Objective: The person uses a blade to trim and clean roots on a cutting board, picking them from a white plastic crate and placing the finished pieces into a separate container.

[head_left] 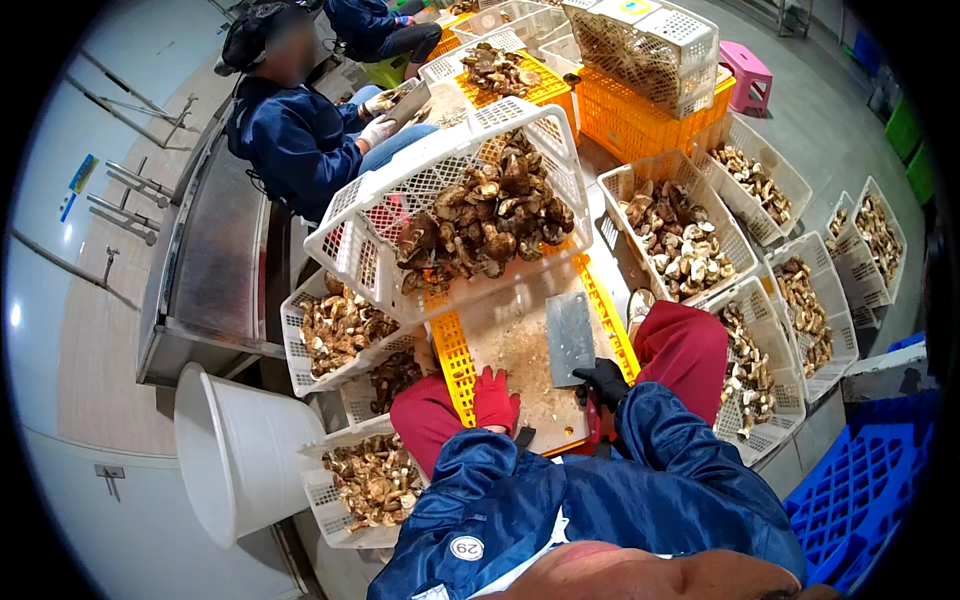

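Note:
My right hand [603, 383], in a black glove, grips a cleaver [570, 338]. Its broad grey blade points away from me over the cutting board [515, 330]. My left hand [491, 400], in a red glove, rests at the board's near left side with its fingers stretched out, nothing visible in it. The worn board lies on an upturned yellow crate [453, 357] between my knees. Tilted toward me at the board's far end, a white basket [348, 250] holds a heap of brown mushrooms [490, 215]. Small scraps dot the board.
White baskets of mushrooms [680, 235] surround me on both sides. A white tub [240, 450] stands at left, blue plastic pallets [850, 490] at lower right. Beyond the basket, a co-worker [300, 140] in white gloves holds a blade. Orange crates [625, 115] and a pink stool [747, 78] stand farther back.

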A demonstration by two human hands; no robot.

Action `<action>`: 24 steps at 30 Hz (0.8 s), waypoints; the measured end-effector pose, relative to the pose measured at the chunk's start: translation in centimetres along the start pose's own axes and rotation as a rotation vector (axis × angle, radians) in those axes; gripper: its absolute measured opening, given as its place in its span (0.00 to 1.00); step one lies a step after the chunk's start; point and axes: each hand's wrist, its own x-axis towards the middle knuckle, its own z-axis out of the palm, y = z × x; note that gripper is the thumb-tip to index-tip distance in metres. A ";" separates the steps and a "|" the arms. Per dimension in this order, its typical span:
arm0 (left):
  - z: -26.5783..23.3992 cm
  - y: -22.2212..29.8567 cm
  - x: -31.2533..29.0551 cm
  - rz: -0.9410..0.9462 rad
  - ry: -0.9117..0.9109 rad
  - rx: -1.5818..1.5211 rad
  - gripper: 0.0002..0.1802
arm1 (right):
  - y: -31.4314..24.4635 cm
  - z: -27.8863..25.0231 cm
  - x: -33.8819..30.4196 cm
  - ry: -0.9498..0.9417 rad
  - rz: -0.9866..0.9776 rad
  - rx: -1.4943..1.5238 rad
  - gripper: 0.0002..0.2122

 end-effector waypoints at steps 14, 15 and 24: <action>-0.1 0.2 -0.1 -0.087 -0.019 -0.010 0.34 | -0.8 0.8 -0.7 0.010 0.112 0.089 0.10; -0.3 0.4 0.1 -0.094 -0.035 0.009 0.33 | -1.0 0.7 -0.6 0.011 0.109 0.090 0.10; 0.3 0.2 0.0 -0.068 -0.007 -0.011 0.33 | -0.9 0.5 -0.6 0.006 0.122 0.099 0.11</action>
